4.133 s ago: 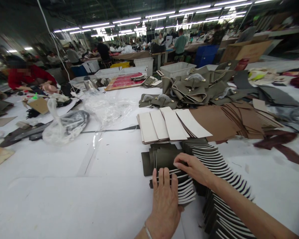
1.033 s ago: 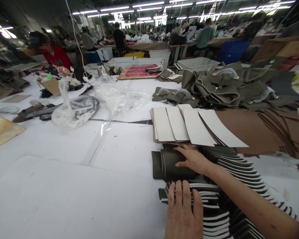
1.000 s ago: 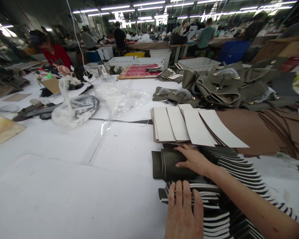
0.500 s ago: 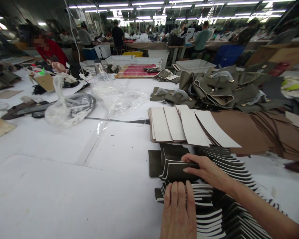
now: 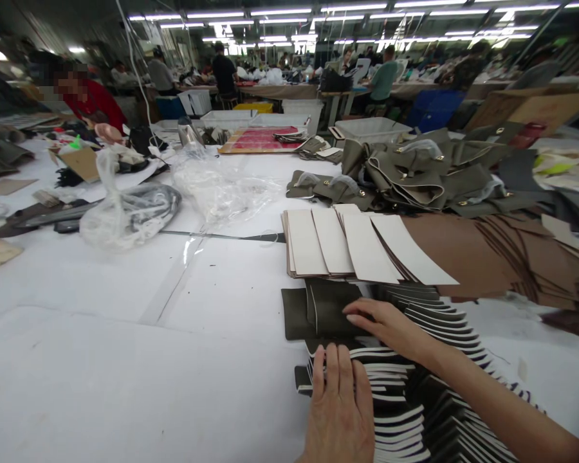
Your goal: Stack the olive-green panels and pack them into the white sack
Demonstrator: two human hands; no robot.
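Note:
My left hand (image 5: 340, 402) lies over the front stack of dark olive, leather-like pieces (image 5: 390, 379), back of the hand up. Its fingers are stretched out across the white-edged ends; the thumb is hidden. Farther back, my right hand (image 5: 379, 321) reaches in from the right over a second pile of the same pieces. Its extended fingertips rest at the top olive piece (image 5: 330, 308), with no piece visibly pinched. Another olive flap (image 5: 295, 314) sticks out to the left beneath it. More pieces fan out (image 5: 439, 315) in overlapping rows under and behind my right forearm.
Behind the piles lie white-faced strips (image 5: 361, 247) and brown sheets (image 5: 448, 254). Olive bag parts with metal fittings (image 5: 405, 170) are heaped farther back. Clear plastic bags (image 5: 130, 212) sit on the white tabletop (image 5: 125, 366) at left. A person in red (image 5: 99, 106) bends over the table's far left.
My right hand has let go of the olive pieces it pinched and has its fingers on the pile behind. Those pieces now appear at the front stack, under my left hand. The view shifted slightly.

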